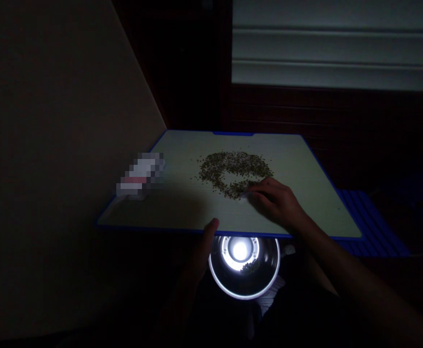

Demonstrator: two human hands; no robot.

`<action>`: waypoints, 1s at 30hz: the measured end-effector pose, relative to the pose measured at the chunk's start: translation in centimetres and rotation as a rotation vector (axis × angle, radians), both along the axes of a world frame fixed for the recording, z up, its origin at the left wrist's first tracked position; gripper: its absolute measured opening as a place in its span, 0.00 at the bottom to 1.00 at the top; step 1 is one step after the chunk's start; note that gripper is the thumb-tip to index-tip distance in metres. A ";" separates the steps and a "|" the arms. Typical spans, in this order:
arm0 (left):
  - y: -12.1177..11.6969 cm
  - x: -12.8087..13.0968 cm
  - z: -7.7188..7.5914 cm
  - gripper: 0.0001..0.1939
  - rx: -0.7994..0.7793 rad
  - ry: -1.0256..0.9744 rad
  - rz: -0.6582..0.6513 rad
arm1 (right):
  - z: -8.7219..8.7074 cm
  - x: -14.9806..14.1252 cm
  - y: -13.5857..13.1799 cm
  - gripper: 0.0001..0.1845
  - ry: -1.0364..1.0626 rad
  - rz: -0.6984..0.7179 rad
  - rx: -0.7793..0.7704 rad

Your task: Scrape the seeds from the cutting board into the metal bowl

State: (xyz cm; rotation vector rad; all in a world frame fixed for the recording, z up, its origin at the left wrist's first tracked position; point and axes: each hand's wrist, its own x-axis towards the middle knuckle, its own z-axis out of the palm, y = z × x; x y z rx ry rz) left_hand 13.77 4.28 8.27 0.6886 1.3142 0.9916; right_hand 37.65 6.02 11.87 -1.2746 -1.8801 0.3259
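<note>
- Before you lies the board [320, 208], the wall [51, 145] to its left.
- The grains [214, 166] spread in a ring on its middle.
- Your right hand [278, 198] is at the ring's near right side.
- Your left hand [208, 234] has its thumb on the near edge.
- A pack [142, 174] sits at the board's left edge.
- Below the near edge is the bowl [245, 297], a small heap [250, 266] inside.

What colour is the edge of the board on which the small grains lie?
The edge is blue; it shows best in the head view.
</note>
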 end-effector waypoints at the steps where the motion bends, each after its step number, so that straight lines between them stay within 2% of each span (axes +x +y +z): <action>1: 0.0 0.0 0.1 0.21 0.028 0.032 0.019 | 0.0 0.0 0.0 0.13 0.001 0.007 0.001; 3: 0.1 -0.1 0.1 0.21 0.064 0.088 0.041 | 0.1 0.0 0.0 0.13 0.002 0.023 0.004; 7: 0.3 -0.3 -0.4 0.24 0.035 0.116 0.029 | 0.1 0.0 0.0 0.12 0.005 0.046 0.026; 12: 0.4 -0.4 -1.1 0.27 0.058 0.060 0.024 | 0.0 0.0 0.0 0.12 0.014 0.033 0.045; 17: 0.2 -0.4 -0.8 0.24 -0.006 0.036 -0.010 | 0.1 0.0 0.1 0.13 -0.001 0.052 0.036; 23: 0.1 -0.4 -0.1 0.26 0.045 0.123 0.087 | 0.2 -0.1 0.1 0.13 0.002 0.076 0.019; 26: 0.1 -0.4 -0.1 0.25 0.040 0.064 0.048 | 0.1 0.0 0.1 0.12 0.012 0.076 0.026; 30: 0.1 -0.4 -0.4 0.26 0.010 0.086 0.038 | 0.1 0.1 0.1 0.12 0.021 0.077 0.000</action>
